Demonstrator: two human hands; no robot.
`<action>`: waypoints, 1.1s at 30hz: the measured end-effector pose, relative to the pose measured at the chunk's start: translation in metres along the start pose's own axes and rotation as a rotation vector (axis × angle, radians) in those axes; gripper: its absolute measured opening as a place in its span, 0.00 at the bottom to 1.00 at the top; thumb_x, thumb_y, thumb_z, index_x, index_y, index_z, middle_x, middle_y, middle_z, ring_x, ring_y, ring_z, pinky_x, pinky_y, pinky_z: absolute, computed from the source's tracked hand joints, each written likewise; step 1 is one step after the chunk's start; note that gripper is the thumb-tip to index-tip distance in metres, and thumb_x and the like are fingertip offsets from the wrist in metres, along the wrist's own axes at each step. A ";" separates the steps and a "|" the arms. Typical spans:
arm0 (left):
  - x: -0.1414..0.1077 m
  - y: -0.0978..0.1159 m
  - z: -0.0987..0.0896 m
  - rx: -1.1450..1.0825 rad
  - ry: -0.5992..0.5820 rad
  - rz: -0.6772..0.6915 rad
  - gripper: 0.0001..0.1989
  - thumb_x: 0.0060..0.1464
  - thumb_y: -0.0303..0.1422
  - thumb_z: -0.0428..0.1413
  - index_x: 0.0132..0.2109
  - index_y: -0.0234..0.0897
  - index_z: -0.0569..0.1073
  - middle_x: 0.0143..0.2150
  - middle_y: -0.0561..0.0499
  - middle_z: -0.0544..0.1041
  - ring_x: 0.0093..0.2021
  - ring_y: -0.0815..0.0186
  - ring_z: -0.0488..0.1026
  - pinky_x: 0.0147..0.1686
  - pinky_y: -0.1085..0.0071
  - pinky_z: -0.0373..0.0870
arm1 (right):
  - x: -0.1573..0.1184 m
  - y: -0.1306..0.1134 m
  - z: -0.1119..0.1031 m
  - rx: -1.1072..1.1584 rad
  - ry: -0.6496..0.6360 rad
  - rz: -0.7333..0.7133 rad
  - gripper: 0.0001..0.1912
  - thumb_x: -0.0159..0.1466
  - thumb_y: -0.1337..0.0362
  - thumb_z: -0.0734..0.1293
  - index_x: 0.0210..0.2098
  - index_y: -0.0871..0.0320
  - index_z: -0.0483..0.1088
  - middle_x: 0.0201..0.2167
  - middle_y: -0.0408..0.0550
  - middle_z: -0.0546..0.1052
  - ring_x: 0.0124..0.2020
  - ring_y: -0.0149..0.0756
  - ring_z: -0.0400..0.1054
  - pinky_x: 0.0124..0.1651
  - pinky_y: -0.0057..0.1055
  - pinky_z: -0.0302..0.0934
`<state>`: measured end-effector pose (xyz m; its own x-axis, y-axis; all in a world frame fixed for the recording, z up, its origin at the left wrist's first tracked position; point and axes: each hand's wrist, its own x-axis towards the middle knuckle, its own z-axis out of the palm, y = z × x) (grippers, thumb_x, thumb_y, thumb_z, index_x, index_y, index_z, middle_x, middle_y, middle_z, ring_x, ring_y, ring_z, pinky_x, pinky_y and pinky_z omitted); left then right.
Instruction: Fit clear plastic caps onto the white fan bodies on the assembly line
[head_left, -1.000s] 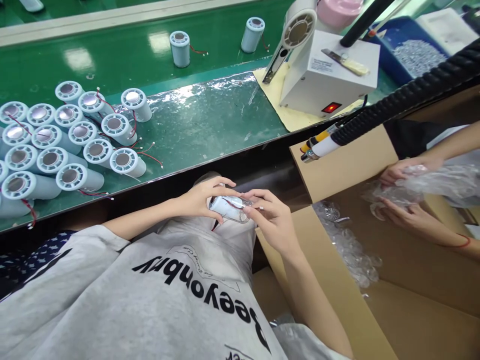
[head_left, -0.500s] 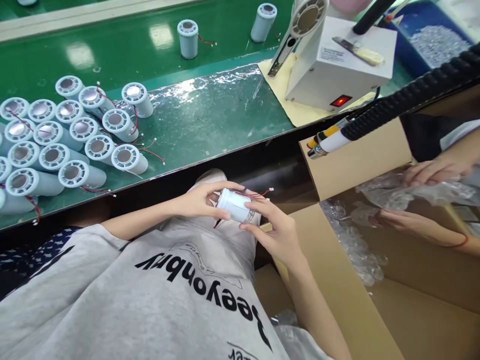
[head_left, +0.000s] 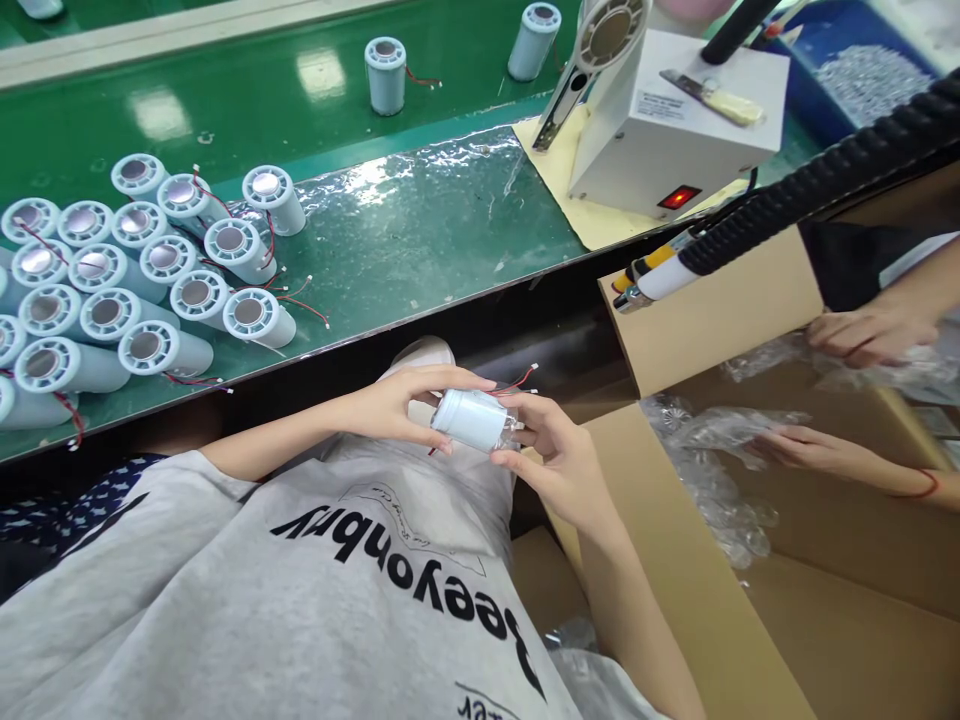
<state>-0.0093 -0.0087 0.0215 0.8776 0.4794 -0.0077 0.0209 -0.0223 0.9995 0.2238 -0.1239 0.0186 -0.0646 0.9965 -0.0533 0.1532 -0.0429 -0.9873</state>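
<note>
At least 20 pale-blue cylinders (head_left: 471,418), 1 white machine (head_left: 637,150), 1 blue tray (head_left: 814,85), 1 bladed tool (head_left: 712,97)

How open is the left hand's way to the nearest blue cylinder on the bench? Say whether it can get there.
Probably yes, once its grip is free: the left hand and right hand hold another blue cylinder. Nothing seems to block the way to the nearest cylinder, resting on the bench.

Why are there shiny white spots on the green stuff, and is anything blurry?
Head view: bright patches on the green surface look like reflected lights; crinkly glare streaks the bench edge strip; the held cylinder looks fairly clear; the clear plastic looks smeary; the machine label's writing is too small to read.
</note>
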 end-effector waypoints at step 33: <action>0.180 -0.045 -0.006 -0.296 0.065 -0.173 0.44 0.33 0.40 0.78 0.59 0.30 0.78 0.56 0.37 0.82 0.58 0.52 0.78 0.64 0.53 0.69 | 0.066 0.086 -0.030 0.738 0.616 0.183 0.30 0.54 0.37 0.75 0.42 0.52 0.68 0.34 0.43 0.80 0.29 0.34 0.77 0.32 0.30 0.76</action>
<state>0.1444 0.0838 -0.0244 0.8404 0.5092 -0.1857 0.0187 0.3152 0.9488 0.2619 -0.0592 -0.0654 0.4575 0.8238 -0.3346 -0.5597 -0.0256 -0.8283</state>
